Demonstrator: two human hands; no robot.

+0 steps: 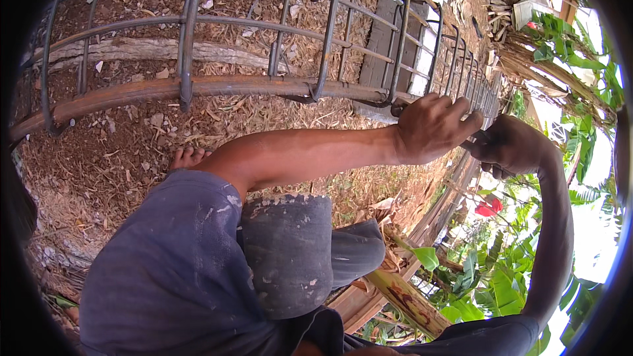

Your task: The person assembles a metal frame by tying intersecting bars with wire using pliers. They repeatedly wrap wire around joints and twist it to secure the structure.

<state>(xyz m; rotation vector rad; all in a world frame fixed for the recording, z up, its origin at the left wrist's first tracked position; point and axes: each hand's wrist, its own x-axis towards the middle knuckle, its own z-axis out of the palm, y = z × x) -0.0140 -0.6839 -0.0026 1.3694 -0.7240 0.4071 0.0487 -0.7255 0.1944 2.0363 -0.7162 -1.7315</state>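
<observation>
A long rusty rebar cage (198,89) lies across dry straw-covered ground, with several thin steel stirrups (186,33) looped around its thick bars. My left hand (432,125) reaches out from the left and closes over the near thick bar at the cage's right part. My right hand (511,145) comes up from the lower right and is curled into a fist right beside the left hand, against the same bar. A small dark tool (493,170) pokes out below that fist; its working end is hidden between the hands.
A grey concrete block (389,33) lies under the cage's far side, and a pale log (132,49) lies behind it. My bare foot (188,156) and bent knee (290,250) are below. Wooden planks (395,290), green leaves and a red flower (488,207) fill the right.
</observation>
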